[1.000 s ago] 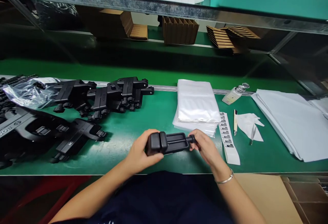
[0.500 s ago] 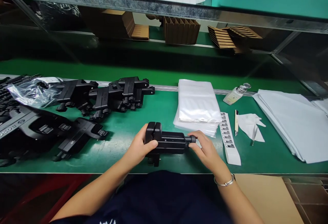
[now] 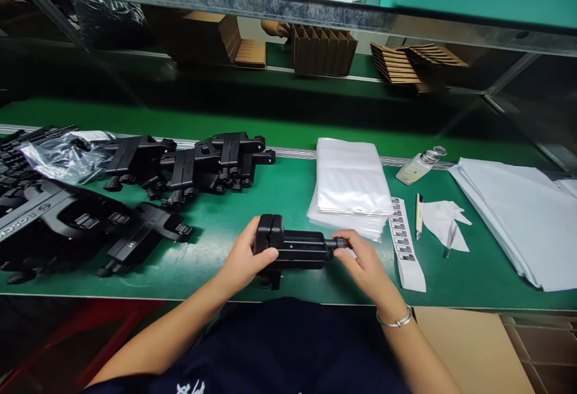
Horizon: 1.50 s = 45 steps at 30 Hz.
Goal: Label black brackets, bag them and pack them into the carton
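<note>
The left hand (image 3: 246, 260) is wrapped around the left end of a black clamp unit (image 3: 301, 251), thumb on the near side; its other fingers are largely hidden behind the part. The right hand (image 3: 366, 266) is partly curled, with thumb and index finger set about the small knob (image 3: 339, 242) at the unit's right end. A metal bracelet (image 3: 395, 322) encircles the right wrist. The clamp unit lies horizontally between both hands, over the front portion of the green tabletop (image 3: 216, 264); contact with the surface cannot be determined.

Beyond the right hand is a stack of clear bags (image 3: 354, 174). To its right, in order: a printed label strip (image 3: 401, 234), a pen-like tool (image 3: 419, 216), and a white cloth (image 3: 439, 216) with tweezers (image 3: 450, 239) on it. A tilted bottle (image 3: 415, 168) is located behind these; folded white sheets (image 3: 514, 219) occupy the far right.

Left of the hands, similar black assemblies (image 3: 184, 171) are grouped near a crumpled plastic bag (image 3: 67, 156). At the rear, a co-worker's hand (image 3: 282, 29) is beside cardboard dividers (image 3: 324, 51).
</note>
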Each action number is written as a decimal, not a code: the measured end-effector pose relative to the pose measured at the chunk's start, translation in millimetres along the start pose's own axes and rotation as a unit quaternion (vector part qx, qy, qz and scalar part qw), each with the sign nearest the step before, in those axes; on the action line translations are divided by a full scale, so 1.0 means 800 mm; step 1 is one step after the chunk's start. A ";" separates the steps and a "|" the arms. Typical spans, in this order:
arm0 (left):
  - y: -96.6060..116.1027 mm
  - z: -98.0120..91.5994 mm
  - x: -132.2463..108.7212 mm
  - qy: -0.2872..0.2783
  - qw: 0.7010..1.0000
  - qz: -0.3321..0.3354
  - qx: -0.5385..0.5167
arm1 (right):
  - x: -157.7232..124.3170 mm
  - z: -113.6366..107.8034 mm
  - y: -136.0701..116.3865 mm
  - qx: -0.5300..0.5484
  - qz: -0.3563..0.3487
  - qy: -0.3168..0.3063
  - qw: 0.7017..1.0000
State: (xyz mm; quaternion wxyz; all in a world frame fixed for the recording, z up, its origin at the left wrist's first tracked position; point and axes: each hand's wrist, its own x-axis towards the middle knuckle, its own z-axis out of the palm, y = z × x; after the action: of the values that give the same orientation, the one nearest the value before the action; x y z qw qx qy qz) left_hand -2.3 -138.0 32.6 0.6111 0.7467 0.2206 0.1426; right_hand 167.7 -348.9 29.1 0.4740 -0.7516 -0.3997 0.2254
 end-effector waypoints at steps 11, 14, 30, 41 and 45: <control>-0.021 0.022 0.025 0.050 0.992 0.017 -0.119 | 0.015 0.023 0.023 0.156 0.084 0.027 0.984; -0.025 0.029 0.034 0.055 0.984 -0.031 -0.167 | 0.017 0.031 0.023 0.234 0.105 0.027 0.966; -0.024 0.036 0.044 0.072 0.982 -0.002 -0.177 | 0.028 0.033 0.043 0.119 0.043 0.109 0.986; -0.013 0.025 0.078 0.148 0.804 -0.224 -0.530 | 0.001 0.076 0.004 -0.132 -0.297 0.013 0.946; -0.012 0.030 0.075 0.120 0.818 -0.218 -0.519 | 0.000 0.069 0.004 -0.033 -0.230 0.071 0.970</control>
State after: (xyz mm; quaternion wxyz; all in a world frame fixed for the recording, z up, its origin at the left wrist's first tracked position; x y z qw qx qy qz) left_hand 59.2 -126.3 14.6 0.8918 0.2286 0.3425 0.1874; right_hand 129.2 -320.1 1.6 0.5152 -0.6687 -0.5345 0.0424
